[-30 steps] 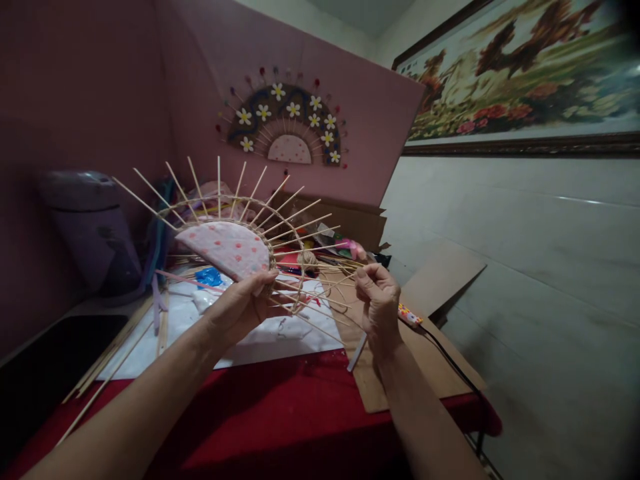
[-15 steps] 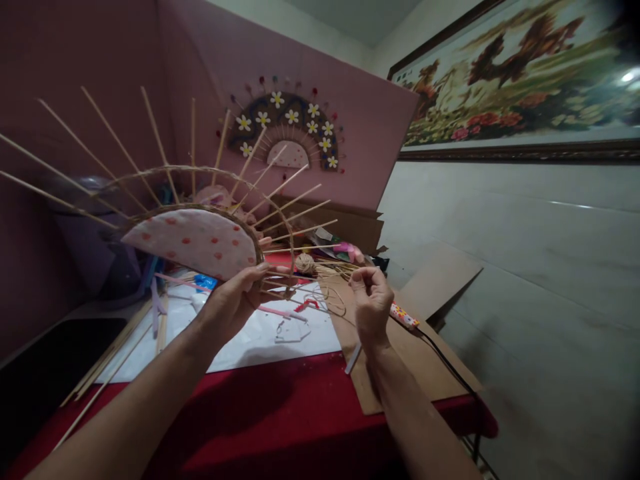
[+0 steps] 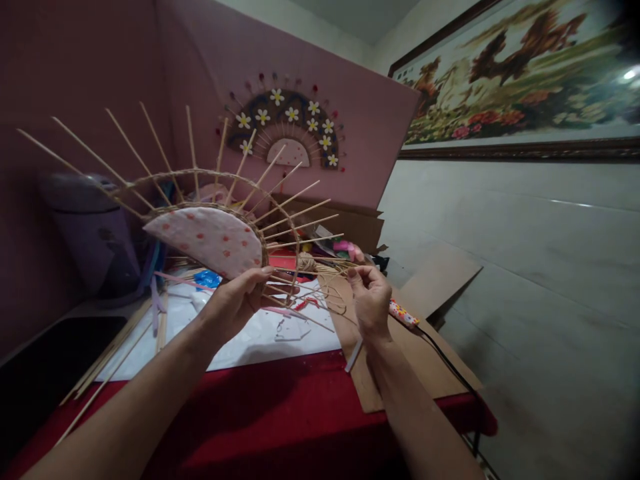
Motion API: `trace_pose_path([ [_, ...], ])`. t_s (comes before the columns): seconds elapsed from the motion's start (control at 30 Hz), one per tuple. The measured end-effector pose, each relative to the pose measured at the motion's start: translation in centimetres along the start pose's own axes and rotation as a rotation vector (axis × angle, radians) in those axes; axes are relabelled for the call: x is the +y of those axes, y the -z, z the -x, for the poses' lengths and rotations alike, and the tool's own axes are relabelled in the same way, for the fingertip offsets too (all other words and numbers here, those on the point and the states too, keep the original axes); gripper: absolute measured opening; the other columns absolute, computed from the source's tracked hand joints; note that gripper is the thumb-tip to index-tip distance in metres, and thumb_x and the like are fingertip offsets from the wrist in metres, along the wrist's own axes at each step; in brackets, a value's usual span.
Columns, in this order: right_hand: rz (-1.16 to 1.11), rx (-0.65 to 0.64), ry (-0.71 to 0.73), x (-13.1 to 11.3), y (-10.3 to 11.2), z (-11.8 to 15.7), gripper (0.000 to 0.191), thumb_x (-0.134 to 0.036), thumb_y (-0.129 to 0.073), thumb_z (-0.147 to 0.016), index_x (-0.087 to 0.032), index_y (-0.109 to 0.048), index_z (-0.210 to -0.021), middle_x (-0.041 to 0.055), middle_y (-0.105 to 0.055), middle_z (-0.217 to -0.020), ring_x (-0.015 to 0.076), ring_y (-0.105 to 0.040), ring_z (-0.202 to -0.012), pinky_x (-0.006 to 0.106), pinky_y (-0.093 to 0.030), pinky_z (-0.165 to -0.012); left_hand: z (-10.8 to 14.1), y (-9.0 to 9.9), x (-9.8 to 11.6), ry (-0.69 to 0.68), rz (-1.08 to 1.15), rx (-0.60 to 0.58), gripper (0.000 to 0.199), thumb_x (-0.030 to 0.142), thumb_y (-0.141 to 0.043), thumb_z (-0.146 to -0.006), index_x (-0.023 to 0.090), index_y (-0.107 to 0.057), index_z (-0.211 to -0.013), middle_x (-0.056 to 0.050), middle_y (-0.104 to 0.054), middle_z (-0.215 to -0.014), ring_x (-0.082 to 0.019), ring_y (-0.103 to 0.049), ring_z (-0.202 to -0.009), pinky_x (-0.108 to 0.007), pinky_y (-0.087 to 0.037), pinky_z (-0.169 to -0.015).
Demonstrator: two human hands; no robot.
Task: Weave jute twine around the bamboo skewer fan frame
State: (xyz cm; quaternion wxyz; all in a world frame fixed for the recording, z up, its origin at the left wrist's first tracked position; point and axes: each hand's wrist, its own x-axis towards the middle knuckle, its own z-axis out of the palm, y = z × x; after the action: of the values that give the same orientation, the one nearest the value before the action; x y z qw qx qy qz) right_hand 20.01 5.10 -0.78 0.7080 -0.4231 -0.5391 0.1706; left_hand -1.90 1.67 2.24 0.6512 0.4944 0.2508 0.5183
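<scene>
My left hand (image 3: 240, 297) grips the lower right end of a half-round frame (image 3: 210, 241), its thumb on the edge of the white, red-spotted panel. Thin sticks fan out from the panel, and a twisted cord arch (image 3: 235, 178) crosses them partway out. To the right, my right hand (image 3: 371, 293) is pinched closed near the stick tips; what lies between its fingertips is too small to make out. Loops of thin cord (image 3: 337, 300) hang between the two hands. Behind them sits a ball of twine (image 3: 307, 263).
White paper (image 3: 280, 353) and cardboard (image 3: 420, 360) cover parts of the red cloth (image 3: 250, 413). Loose sticks (image 3: 113, 350) lie left. A flower-patterned tool (image 3: 403, 313) with a black cable lies right. A finished half-round piece (image 3: 290, 130) stands behind.
The half-round frame has turned clockwise and shifted slightly right in my left hand. My right hand has barely moved and stays pinched.
</scene>
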Motion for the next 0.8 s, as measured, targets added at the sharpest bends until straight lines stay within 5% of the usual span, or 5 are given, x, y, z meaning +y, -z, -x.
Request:
trace_pose_path([
  [0.23,0.106,0.074,0.138,-1.11,-0.05,0.76,0.024,-0.038,-0.059,-0.080,-0.015,-0.054,-0.073,-0.0026,-0.050,-0.063,0.0098,-0.042,-0.056,0.023,-0.035,-0.056,-0.14,0.04,-0.13,0.019,0.056,0.062,0.026,0.020,-0.048,-0.079,0.005,-0.067,-0.086,-0.017,-0.071,-0.083,-0.028,-0.067,-0.078,-0.041,-0.054,-0.069],
  [0.5,0.174,0.029,0.100,-0.66,0.01,0.62,0.024,-0.037,-0.054,-0.083,-0.016,-0.054,-0.074,-0.0010,-0.053,-0.065,0.0113,-0.046,-0.059,0.024,-0.036,-0.058,0.15,-0.08,0.33,-0.061,0.100,0.049,0.023,0.018,-0.048,-0.078,0.007,-0.067,-0.083,-0.014,-0.072,-0.084,-0.026,-0.068,-0.079,-0.038,-0.054,-0.072],
  [0.8,0.158,0.084,0.127,-0.95,0.09,0.80,0.025,-0.039,-0.060,-0.080,-0.015,-0.055,-0.072,-0.0026,-0.051,-0.062,0.0093,-0.042,-0.054,0.022,-0.034,-0.052,0.10,-0.11,-0.01,0.044,0.029,0.023,0.026,0.022,-0.050,-0.077,0.006,-0.068,-0.087,-0.016,-0.071,-0.083,-0.028,-0.067,-0.080,-0.040,-0.054,-0.070],
])
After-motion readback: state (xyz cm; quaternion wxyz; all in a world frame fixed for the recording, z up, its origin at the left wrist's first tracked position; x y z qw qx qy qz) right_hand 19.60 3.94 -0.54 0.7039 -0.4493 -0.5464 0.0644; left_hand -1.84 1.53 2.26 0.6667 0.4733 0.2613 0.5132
